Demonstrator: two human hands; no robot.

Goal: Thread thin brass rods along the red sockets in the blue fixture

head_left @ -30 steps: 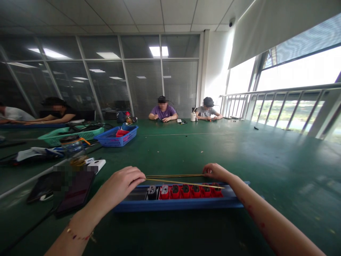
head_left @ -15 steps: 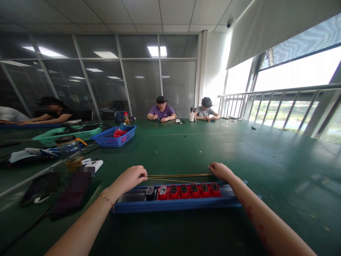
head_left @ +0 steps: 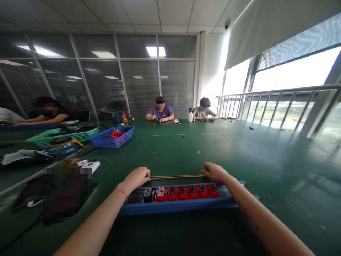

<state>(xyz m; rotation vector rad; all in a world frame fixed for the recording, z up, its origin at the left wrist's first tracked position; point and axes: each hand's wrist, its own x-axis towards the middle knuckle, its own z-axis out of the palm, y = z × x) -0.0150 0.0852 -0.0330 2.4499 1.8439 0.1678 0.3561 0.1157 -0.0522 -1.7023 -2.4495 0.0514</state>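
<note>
Thin yellowish strands (head_left: 178, 176) stretch level between my two hands, just beyond a blue rail. My left hand (head_left: 139, 176) is closed on their left end, and my right hand (head_left: 214, 172) pinches the right end. Below them the blue rail (head_left: 186, 207) lies across the green table. It holds a row of several red blocks with dark tops, such as one near the middle (head_left: 182, 192). A red block with a pale top (head_left: 160, 193) and a black block (head_left: 148, 195) stand at the row's left. The fingertips of both hands are partly hidden.
To the left are a blue basket (head_left: 113, 139) with a red item inside, a green basket (head_left: 64, 136), a jar (head_left: 64, 151), a white device (head_left: 93, 167) and a dark pouch (head_left: 68, 195). Several people sit around the table (head_left: 170, 153), two of them across from me.
My left hand has moved slightly right, and the right hand slightly left. The strands, which were spread apart with one sagging lower, now lie close together. The view has shifted a little.
</note>
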